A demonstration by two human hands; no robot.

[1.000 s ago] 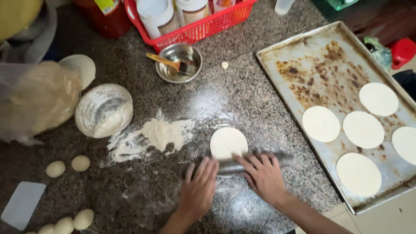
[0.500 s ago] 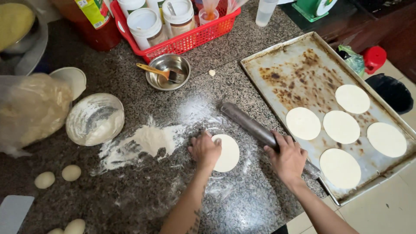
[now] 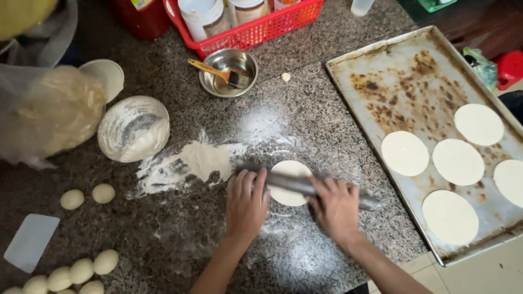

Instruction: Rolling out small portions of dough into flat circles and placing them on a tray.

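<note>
Both hands are down on the rolling pin (image 3: 297, 185), palms flat on top, fingers stretched forward over it rather than curled around it. The left hand (image 3: 246, 202) presses near the pin's left end, the right hand (image 3: 335, 206) sits toward its right end, and the 2 hands are apart with a bare stretch of pin between them.

The pin lies across the granite counter (image 3: 305, 125), its long axis running left to right with a slight tilt: the left end sits a bit farther from the person, the right end a bit nearer and pointing toward the baking tray (image 3: 392, 65). That right tip pokes out past the right hand, close to the tray's near edge.

Under the middle of the pin lies a flat round of dough (image 3: 289, 170), part showing beyond the pin and part on the near side between the hands. It rests on a floured patch of counter, with a loose heap of flour (image 3: 204, 158) just to its left.

On the stained tray, 5 rolled rounds lie flat. Farther left stand a floury bowl (image 3: 133, 128) and 2 small dough balls (image 3: 87, 196); more balls cluster at the bottom left corner beside a pale scraper (image 3: 31, 242). A small steel bowl with a brush (image 3: 227, 72) sits beyond the flour.
</note>
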